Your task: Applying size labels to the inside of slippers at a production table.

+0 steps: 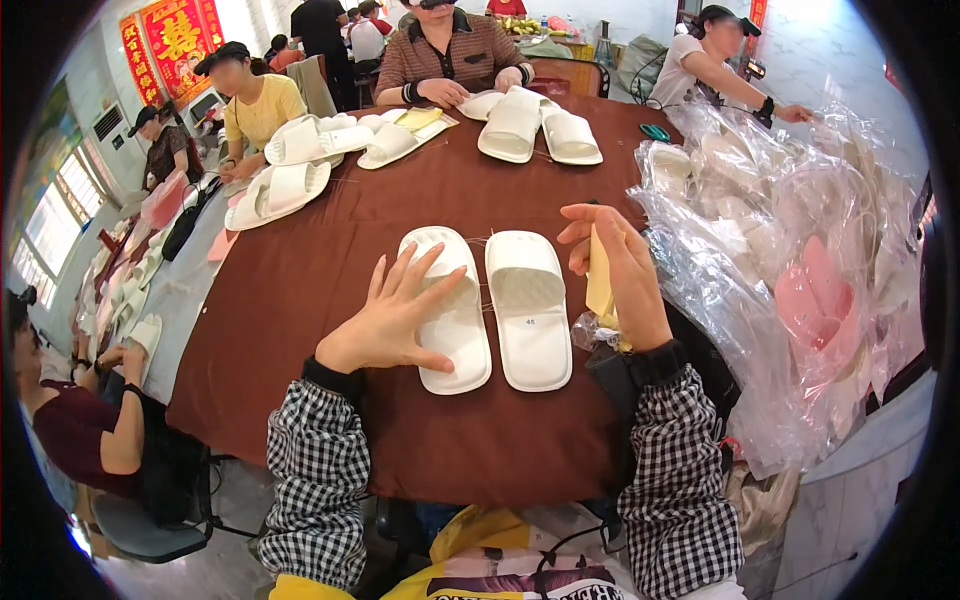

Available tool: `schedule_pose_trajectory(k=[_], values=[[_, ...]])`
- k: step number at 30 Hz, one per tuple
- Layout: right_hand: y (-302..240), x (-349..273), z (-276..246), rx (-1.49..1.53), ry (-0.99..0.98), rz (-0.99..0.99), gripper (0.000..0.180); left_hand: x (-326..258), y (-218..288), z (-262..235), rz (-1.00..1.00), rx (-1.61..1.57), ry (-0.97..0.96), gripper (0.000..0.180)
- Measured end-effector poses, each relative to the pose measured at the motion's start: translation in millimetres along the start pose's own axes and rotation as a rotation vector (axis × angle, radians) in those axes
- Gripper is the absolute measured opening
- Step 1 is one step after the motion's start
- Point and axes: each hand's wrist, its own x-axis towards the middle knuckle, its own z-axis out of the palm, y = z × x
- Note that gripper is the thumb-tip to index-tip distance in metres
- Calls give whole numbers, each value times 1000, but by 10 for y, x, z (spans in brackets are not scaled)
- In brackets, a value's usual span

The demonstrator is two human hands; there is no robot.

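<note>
White slippers (536,350) lie paired on the brown-covered worktop (490,450), the left hand (388,322) spread wide over one, its grip empty; the right hand (634,280) half-curls, its hold on the yellow strip (600,275) unclear. Rightward, clear plastic bags (690,240); beyond, a pale wall (830,55).

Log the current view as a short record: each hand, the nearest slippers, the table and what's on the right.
Left hand: spread over the left slipper; contact unclear
Right hand: partly curled, yellow item at its palm side; grip unclear
Nearest pair: white, side by side, toes away; right slipper uncovered
Table: brown cover, more white slippers farther off
Right side: clear plastic bags containing slippers
</note>
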Motion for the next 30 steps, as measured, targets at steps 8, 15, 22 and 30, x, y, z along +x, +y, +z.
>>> schedule_pose_trajectory(k=[8,15,22,30], values=[[50,-12,-11,88,-34,75,51,39,483,-526,150,-129,269,45],[123,-45,65,82,-33,183,52,-187,1937,-1411,236,200,-280,32],[121,-60,148,-55,-45,135,51,-578,2187,-1649,418,488,231,33],[116,-95,119,-126,57,23,51,-304,1596,-1090,247,-41,516,22]])
